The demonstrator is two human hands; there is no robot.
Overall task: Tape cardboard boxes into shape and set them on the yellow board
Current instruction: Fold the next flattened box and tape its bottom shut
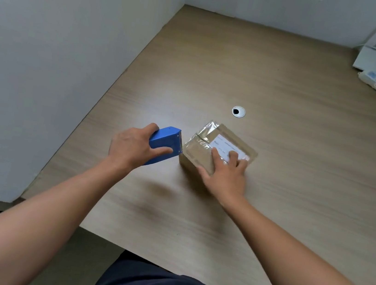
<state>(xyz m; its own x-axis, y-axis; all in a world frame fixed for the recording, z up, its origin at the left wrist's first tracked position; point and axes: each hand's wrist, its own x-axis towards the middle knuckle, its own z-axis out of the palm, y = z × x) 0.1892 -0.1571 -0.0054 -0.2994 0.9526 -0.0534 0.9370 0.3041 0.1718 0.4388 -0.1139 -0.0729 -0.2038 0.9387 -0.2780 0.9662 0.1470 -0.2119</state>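
Wood-grain desk (287,83), walled by grey partitions; my left hand (133,146) grips the blue tape dispenser (164,140), my right hand (226,174) presses flat on the cardboard box (206,145) mid-desk. It looks light, stiff, tape-slick on top; I'd grasp its sides
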